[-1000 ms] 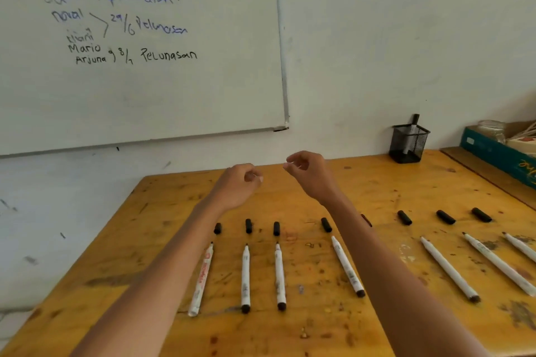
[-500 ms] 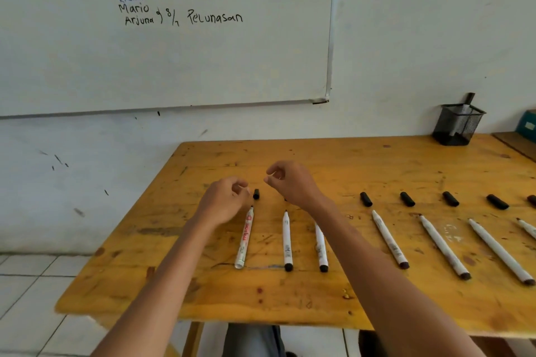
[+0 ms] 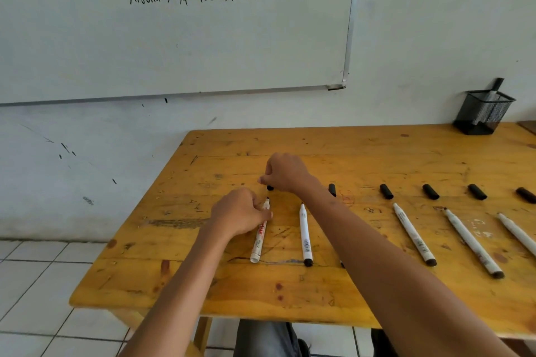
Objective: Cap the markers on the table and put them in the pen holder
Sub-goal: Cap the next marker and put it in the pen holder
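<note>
Several uncapped white markers lie in a row on the yellow wooden table (image 3: pixel 348 142), each with a black cap beyond its tip. My left hand (image 3: pixel 240 214) grips the leftmost marker (image 3: pixel 259 240), which has red lettering, near its tip; the marker still lies on the table. My right hand (image 3: pixel 285 172) pinches the leftmost cap (image 3: pixel 270 188) just beyond that tip. The neighbouring marker (image 3: pixel 304 235) lies untouched. My right forearm hides most of a third marker. The black mesh pen holder (image 3: pixel 483 111) stands at the far right corner with one capped marker (image 3: pixel 497 84) in it.
More markers (image 3: pixel 414 236) (image 3: pixel 472 243) and loose caps (image 3: pixel 386 191) (image 3: pixel 430 192) (image 3: pixel 477 192) lie to the right. The table's left and near edges drop to a tiled floor (image 3: pixel 43 284). A whiteboard (image 3: pixel 203 38) hangs on the wall behind.
The view has swung left and down. Both hands came down from the air to the table; the left closed on the leftmost marker and the right on its cap.
</note>
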